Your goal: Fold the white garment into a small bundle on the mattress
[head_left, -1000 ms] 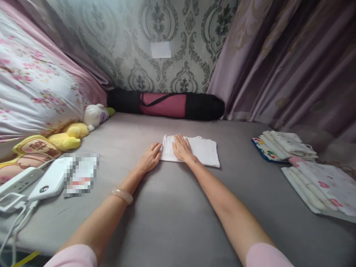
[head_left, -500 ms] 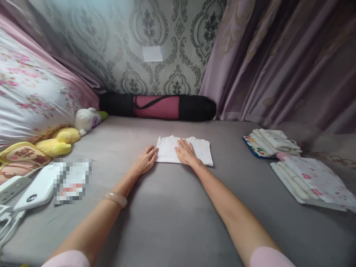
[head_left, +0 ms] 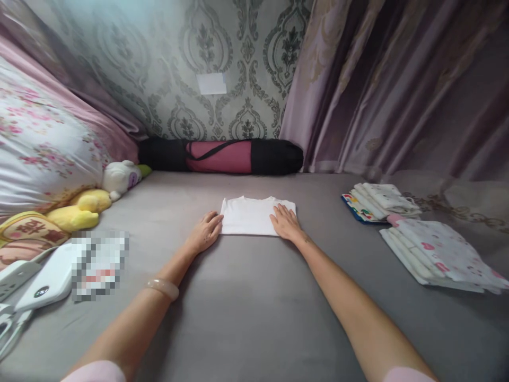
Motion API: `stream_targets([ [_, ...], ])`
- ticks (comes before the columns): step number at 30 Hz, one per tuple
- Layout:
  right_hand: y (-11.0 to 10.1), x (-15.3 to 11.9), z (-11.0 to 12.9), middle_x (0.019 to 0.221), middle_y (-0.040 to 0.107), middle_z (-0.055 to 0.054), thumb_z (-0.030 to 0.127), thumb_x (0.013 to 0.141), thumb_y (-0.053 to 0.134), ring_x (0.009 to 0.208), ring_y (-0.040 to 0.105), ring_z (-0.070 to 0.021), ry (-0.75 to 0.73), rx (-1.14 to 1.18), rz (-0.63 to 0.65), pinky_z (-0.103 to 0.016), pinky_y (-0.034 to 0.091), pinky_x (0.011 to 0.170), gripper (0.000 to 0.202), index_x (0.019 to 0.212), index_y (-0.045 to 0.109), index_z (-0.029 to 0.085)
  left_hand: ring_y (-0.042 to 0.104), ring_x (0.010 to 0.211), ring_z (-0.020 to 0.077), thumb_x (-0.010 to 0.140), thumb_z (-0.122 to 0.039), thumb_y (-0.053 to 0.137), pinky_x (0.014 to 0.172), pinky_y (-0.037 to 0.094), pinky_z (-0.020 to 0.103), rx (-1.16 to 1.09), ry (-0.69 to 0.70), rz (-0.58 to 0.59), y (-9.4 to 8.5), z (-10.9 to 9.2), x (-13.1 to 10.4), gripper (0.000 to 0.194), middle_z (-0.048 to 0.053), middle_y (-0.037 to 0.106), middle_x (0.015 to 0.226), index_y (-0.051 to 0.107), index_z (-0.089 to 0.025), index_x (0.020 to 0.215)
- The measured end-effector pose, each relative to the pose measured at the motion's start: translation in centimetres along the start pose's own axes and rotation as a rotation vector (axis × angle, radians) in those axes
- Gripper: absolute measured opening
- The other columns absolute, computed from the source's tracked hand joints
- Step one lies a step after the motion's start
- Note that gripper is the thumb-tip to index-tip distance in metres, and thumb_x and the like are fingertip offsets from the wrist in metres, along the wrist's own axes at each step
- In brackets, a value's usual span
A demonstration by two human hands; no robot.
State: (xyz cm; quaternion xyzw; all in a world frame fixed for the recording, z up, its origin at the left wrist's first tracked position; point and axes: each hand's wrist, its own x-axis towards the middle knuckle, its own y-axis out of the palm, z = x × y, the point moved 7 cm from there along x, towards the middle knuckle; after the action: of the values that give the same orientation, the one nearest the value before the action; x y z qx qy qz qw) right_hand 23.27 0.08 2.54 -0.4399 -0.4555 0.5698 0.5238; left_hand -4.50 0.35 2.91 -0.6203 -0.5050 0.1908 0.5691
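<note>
Comparing with half a second back, I see the right hand [head_left: 285, 223] has slid from the middle of the folded white garment [head_left: 254, 216] to its right edge, where it lies flat, fingers spread, gripping nothing. The left hand [head_left: 205, 232] has barely moved — it rests palm down at the garment's left edge, fingers loosely extended and touching the cloth. The garment sits in the middle of the grey bed sheet [head_left: 254, 307], a neat rectangle. Nothing I see acts as a container except the black and pink roll bag [head_left: 222, 156] along the wall — its contents are hidden. Two stacks of folded printed cloths [head_left: 413, 228] lie well apart on the right.
</note>
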Motion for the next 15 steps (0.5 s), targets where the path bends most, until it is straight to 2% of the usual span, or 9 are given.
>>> stream_targets([
  [5, -0.7, -1.2, -3.3, 0.153, 0.027, -0.017, 0.032, 0.099, 0.030, 0.141, 0.024, -0.0251, 0.030, 0.003, -0.089, -0.034, 0.022, 0.113, 0.054, 0.145, 0.034, 0.003, 0.049, 0.125, 0.0252, 0.092, -0.043, 0.036, 0.108, 0.037, 0.041, -0.068, -0.063, 0.004, 0.0, 0.7, 0.0, 0.043, 0.013, 0.052, 0.133, 0.054, -0.019, 0.122],
  [9, -1.5, -3.0, -5.8, 0.146, 0.038, -0.020, 0.035, 0.099, 0.033, 0.130, 0.040, -0.0288, 0.165, -0.009, -0.148, -0.036, 0.033, 0.105, 0.051, 0.138, 0.043, 0.004, 0.050, 0.122, 0.0258, 0.088, -0.047, 0.042, 0.104, 0.040, 0.042, -0.103, -0.145, -0.008, 0.1, 1.7, 0.0, 0.038, 0.015, 0.052, 0.131, 0.052, -0.018, 0.110],
  [12, -2.3, -4.3, -6.3, 0.136, 0.049, -0.019, 0.033, 0.098, 0.035, 0.120, 0.049, -0.0282, 0.215, -0.032, -0.143, -0.035, 0.037, 0.099, 0.043, 0.127, 0.056, 0.008, 0.055, 0.114, 0.0248, 0.088, -0.044, 0.042, 0.098, 0.043, 0.040, -0.079, -0.211, -0.005, 0.1, 1.8, 0.3, 0.029, 0.014, 0.057, 0.120, 0.053, -0.019, 0.096],
  [15, -3.1, -5.1, -5.8, 0.119, 0.060, -0.015, 0.026, 0.097, 0.037, 0.110, 0.055, -0.0252, 0.204, -0.076, -0.135, -0.032, 0.039, 0.092, 0.035, 0.110, 0.067, 0.013, 0.058, 0.102, 0.0253, 0.088, -0.039, 0.040, 0.092, 0.044, 0.039, 0.023, -0.319, 0.052, 0.2, 1.5, 0.7, 0.026, 0.014, 0.061, 0.101, 0.055, -0.018, 0.087],
])
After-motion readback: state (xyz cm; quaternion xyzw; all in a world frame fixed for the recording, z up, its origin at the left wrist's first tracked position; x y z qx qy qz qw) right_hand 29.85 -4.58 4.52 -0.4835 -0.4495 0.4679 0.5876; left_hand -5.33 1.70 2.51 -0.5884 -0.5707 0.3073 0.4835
